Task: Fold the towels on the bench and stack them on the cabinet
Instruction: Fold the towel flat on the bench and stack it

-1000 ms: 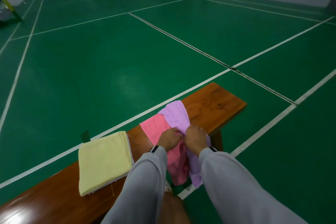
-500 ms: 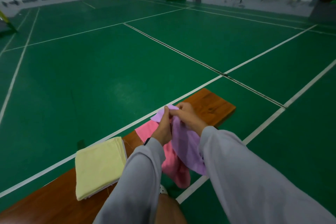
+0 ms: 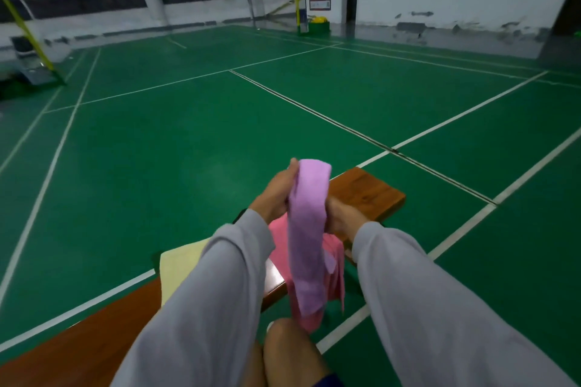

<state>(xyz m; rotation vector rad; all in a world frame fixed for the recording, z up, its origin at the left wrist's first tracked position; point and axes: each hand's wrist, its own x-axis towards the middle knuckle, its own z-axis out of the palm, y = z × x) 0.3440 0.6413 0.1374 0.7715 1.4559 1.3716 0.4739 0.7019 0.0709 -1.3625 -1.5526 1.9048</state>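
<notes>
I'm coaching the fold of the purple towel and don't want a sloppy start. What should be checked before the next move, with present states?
1. Left hand grips the purple towel at its top: ok.
2. Right hand grips it lower down: ok.
3. Towel spread flat: not ok, it hangs bunched.
4. Free of the pink towel: cannot tell, they overlap in view.
5. Bare wood on the bench to lay it on: ok, far end.
6. Cabinet located: cannot tell, not in view.
</notes>
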